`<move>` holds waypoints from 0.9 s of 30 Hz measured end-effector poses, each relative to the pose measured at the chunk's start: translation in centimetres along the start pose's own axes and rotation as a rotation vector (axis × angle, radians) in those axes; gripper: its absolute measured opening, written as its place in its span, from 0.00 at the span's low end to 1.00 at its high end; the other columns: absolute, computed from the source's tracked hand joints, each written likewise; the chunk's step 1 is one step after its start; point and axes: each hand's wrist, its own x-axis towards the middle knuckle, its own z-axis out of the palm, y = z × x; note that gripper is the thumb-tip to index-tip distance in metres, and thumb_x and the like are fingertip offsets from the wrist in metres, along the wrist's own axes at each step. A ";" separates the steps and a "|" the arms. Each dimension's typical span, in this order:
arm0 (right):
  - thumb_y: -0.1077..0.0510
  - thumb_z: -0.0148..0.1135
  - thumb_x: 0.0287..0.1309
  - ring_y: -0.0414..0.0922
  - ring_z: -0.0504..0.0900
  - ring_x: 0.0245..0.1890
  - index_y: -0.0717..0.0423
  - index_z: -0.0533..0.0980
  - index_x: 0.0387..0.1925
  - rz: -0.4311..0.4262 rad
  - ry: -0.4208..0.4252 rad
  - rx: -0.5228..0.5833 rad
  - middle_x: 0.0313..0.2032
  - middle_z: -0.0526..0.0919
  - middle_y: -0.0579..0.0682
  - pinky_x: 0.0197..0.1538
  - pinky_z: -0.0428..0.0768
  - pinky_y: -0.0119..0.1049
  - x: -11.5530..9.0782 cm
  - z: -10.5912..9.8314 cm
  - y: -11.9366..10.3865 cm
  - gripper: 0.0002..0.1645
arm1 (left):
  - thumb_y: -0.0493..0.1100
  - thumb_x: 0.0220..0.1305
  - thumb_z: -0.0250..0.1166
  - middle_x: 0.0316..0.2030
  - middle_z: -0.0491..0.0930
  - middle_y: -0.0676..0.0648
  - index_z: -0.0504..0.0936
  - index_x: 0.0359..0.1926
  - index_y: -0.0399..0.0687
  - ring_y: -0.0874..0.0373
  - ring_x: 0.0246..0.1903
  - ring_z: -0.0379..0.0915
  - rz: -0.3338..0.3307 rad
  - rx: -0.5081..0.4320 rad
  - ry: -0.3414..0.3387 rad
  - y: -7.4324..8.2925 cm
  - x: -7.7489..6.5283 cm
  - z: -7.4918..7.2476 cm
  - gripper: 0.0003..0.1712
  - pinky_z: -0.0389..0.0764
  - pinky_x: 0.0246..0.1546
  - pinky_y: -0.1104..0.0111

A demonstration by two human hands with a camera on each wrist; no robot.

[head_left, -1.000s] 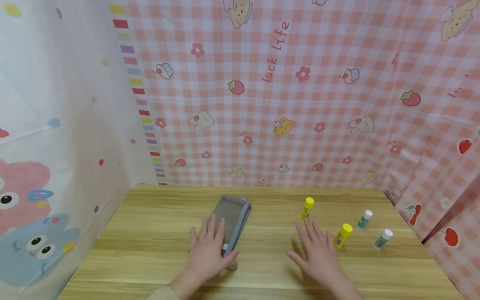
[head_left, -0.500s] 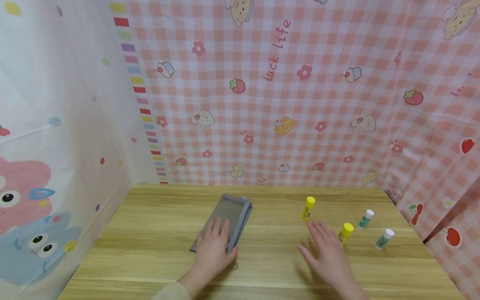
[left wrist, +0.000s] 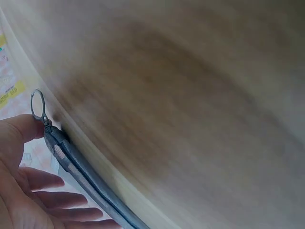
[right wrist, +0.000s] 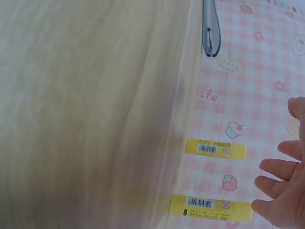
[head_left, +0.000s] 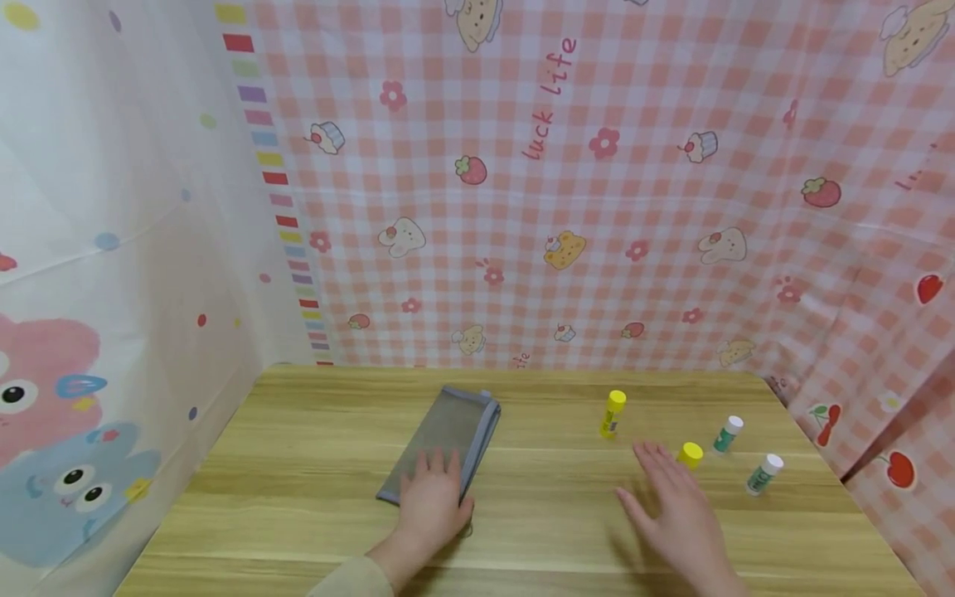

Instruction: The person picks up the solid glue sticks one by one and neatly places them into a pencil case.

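Note:
A grey mesh zip pouch lies flat on the table, left of centre. My left hand is over its near end, fingers extended. In the left wrist view the thumb lies beside the zipper's pull ring, and the fingers stretch along the pouch's side. My right hand hovers above the table with straight fingers and thumb apart, holding nothing. It partly hides a yellow glue stick standing just beyond it. Another yellow glue stick stands farther back. Both show clearly in the right wrist view.
Two green glue sticks with white caps, one farther back and one nearer, stand to the right. A pink checked cloth hangs behind the wooden table, with a white printed cloth at the left.
My right hand has moved right and slightly nearer me, now covering most of the nearer yellow glue stick. My left hand has drawn back slightly along the pouch. The pouch stays put.

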 end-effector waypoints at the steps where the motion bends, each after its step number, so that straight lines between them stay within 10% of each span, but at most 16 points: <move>1: 0.52 0.73 0.53 0.67 0.70 0.61 0.68 0.71 0.63 0.001 0.005 0.002 0.60 0.75 0.67 0.61 0.65 0.65 0.0 -0.1 0.1 0.40 | 0.54 0.53 0.72 0.56 0.75 0.28 0.76 0.60 0.35 0.28 0.57 0.69 -0.001 0.003 -0.003 0.0 0.0 0.0 0.39 0.74 0.46 0.33; 27: 0.63 0.75 0.44 0.70 0.73 0.55 0.68 0.72 0.60 0.041 0.226 0.057 0.57 0.75 0.70 0.56 0.68 0.68 -0.1 -2.5 2.8 0.39 | 0.44 0.60 0.63 0.55 0.77 0.29 0.78 0.58 0.32 0.32 0.54 0.73 -0.037 0.006 0.017 0.3 0.1 0.2 0.27 0.75 0.43 0.34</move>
